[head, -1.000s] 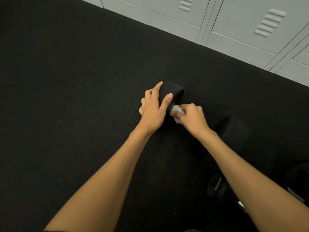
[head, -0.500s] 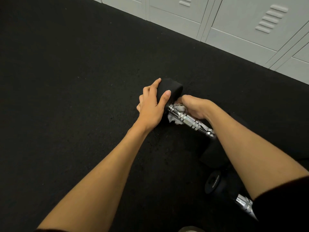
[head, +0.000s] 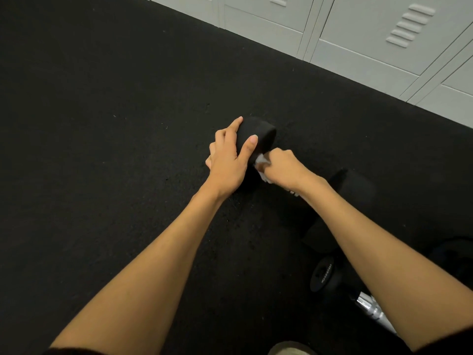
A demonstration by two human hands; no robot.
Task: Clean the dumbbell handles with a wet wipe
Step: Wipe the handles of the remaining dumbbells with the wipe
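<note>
1. location: the dumbbell (head: 258,134) lies on the black floor (head: 102,124), straight ahead of the person and short of the grey lockers (head: 358,34).
2. long axis: it runs on a diagonal, from its far head under the left hand back towards its near head (head: 355,190) on the person's right.
3. left hand (head: 227,162): spread over the far head, thumb and forefinger straight and pressing on the rubber. it holds nothing. judged to be steadying the weight against rolling.
4. right hand (head: 284,167): fingers curled round the wet wipe (head: 261,162), which is bunched at the far end of the handle, hard against the inner face of the far head. the two hands sit close together, almost touching.
5. handle (head: 294,193): nearly all hidden beneath the right hand and wrist; only a glint of metal shows.
6. governing relation: the right hand is the one on the handle, and the unwiped run of bar lies behind it, towards the near head. judgement: the next stroke should pull the wipe back along that axis, towards the person's right.
7. risk: if the left hand lets go, the dumbbell could turn under the stroke.
8. outstanding: a second dumbbell (head: 325,275) lies nearer, by the right forearm, its handle bare.
</note>
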